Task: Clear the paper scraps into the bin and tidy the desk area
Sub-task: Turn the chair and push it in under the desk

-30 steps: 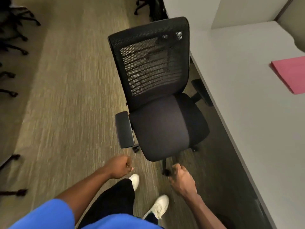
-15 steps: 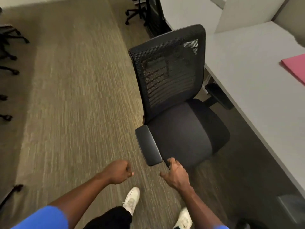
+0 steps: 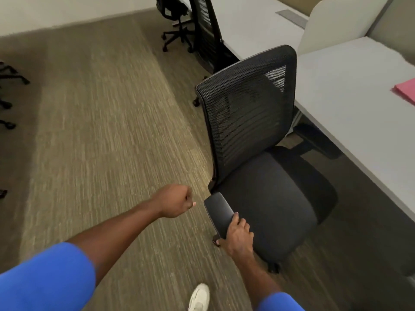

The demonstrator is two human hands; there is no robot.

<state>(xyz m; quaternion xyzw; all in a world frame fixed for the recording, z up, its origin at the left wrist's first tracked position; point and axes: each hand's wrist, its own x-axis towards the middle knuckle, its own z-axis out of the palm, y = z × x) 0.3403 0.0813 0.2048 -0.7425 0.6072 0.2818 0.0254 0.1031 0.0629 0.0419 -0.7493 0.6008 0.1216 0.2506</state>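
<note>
Along the left edge, several black chair bases [image 3: 9, 75] poke into view, only their legs and castors showing, too cropped to count surely. From there a broad stretch of striped carpet [image 3: 101, 131] runs open across the floor to the desks, with nothing lying on it. The person's left hand [image 3: 177, 202] hangs over that bare carpet, curled into a loose fist; whether anything small sits inside it I cannot tell. One white shoe [image 3: 199, 297] shows at the bottom edge. Just right of the fist, the right hand [image 3: 238, 237] is wrapped around the near armrest [image 3: 219, 213] of the black mesh-backed office chair [image 3: 258, 153], fingers over its top and thumb underneath. That chair stands angled beside the desk [image 3: 350, 104], its far armrest [image 3: 314, 140] tucked just under the desk's front edge, and a narrow strip of floor stays free between seat and desk. Further back, two more black chairs stand by the next desk [image 3: 247, 21]: one mesh-backed chair [image 3: 204, 30] close against it, another [image 3: 173, 14] beyond. A pale divider panel [image 3: 341, 21] rises between the two desks. On the near desk, one pink folder [image 3: 405, 90] lies at the right edge, partly cropped. No paper scraps or bin are visible from here.
</note>
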